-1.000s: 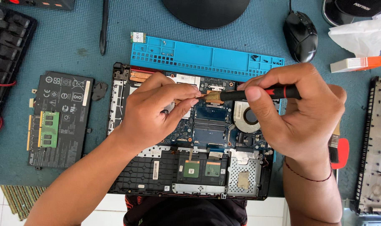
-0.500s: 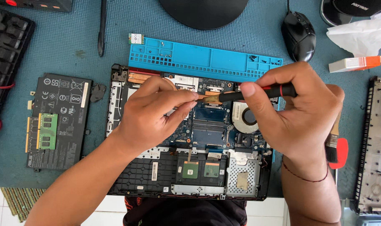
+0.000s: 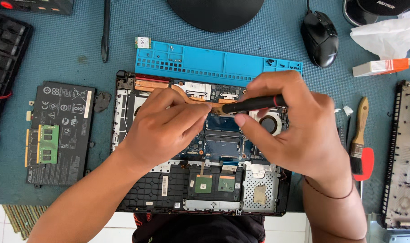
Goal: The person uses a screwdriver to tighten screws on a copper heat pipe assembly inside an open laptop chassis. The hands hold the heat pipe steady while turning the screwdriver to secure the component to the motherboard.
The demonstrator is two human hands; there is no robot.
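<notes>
Head view: right hand [image 3: 299, 130] fingers grip a black screwdriver with a red band [image 3: 254, 104], tip over the opened black laptop's circuit board [image 3: 220, 139]. Left hand [image 3: 162, 128] fingers pinch beside the tip. Blue screw tray [image 3: 218, 63] lies behind.

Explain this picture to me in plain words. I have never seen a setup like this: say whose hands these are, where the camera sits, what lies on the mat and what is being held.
The camera sits on a person's head and looks down, so both hands are that person's own. Between them lies an opened laptop with its bottom cover off, so the circuit board, copper heat pipes and a round fan show. The right hand grips a black screwdriver with a red ring, its tip pointing at the board near the copper pipe. The left hand rests on the board, fingertips by that tip. On the blue mat: a blue screw tray, a black battery with green memory sticks on it, a black mouse and a red-handled brush.
</notes>
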